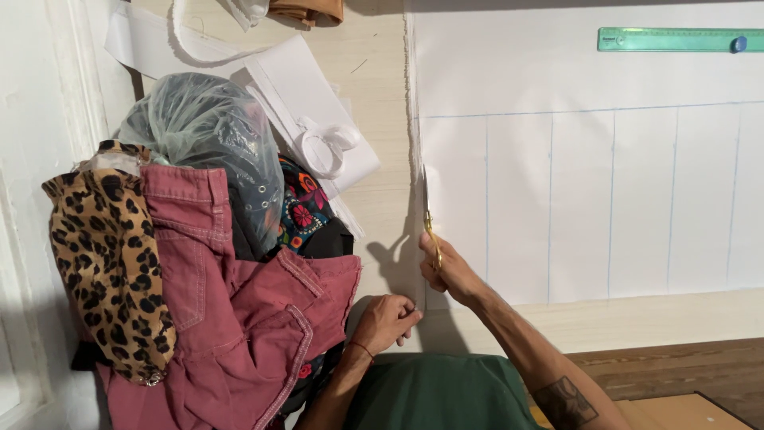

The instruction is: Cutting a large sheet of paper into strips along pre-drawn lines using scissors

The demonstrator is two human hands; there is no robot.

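Observation:
A large white fabric sheet marked with thin blue ruled lines lies flat on a pale wooden table. My right hand grips gold-handled scissors, their blades pointing away from me along the sheet's left edge. My left hand rests near the front edge of the table, fingers curled, pinching the fabric's near corner strip.
A heap of clothes sits at the left: a pink denim garment, leopard-print cloth, a clear plastic bag and floral fabric. White fabric strips lie behind it. A green ruler rests at the far right.

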